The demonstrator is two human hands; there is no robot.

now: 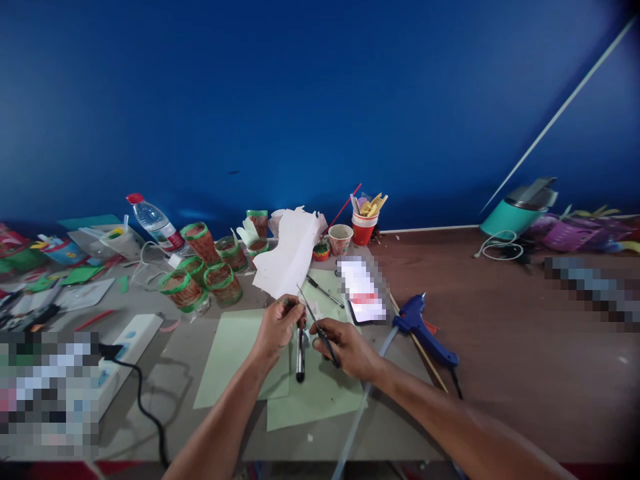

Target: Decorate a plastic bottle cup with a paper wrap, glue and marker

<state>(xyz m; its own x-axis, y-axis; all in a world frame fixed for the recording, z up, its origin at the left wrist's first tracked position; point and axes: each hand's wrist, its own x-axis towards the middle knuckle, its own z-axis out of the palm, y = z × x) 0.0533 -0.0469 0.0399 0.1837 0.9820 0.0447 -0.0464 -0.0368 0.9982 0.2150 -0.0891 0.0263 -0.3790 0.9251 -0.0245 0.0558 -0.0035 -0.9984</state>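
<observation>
Nearest, below and left of the hands, a black cable curves over the matt grey-brown tabletop to a smooth white power strip; to their right, a milky, translucent strip runs under the right forearm. Beneath the hands lie overlapping sheets of pale green paper, flat and straight-edged, and between the wrists rests a glossy black-and-silver marker. The right hand is clamped on scissors, slim and dark-handled, with narrow metal blades slanting up toward the left hand. That one is pinched together just beside the blade tips, level with its partner and a little apart from it; what sits between its fingertips is too small to tell. Right of the hands are a thin wooden stick and a blue plastic glue gun. Just beyond lie a slim black pen and a phone, its screen lit. Farther, rough-edged white paper stands creased; brown cups with green rims cluster to its left, near a clear, red-capped bottle.
</observation>
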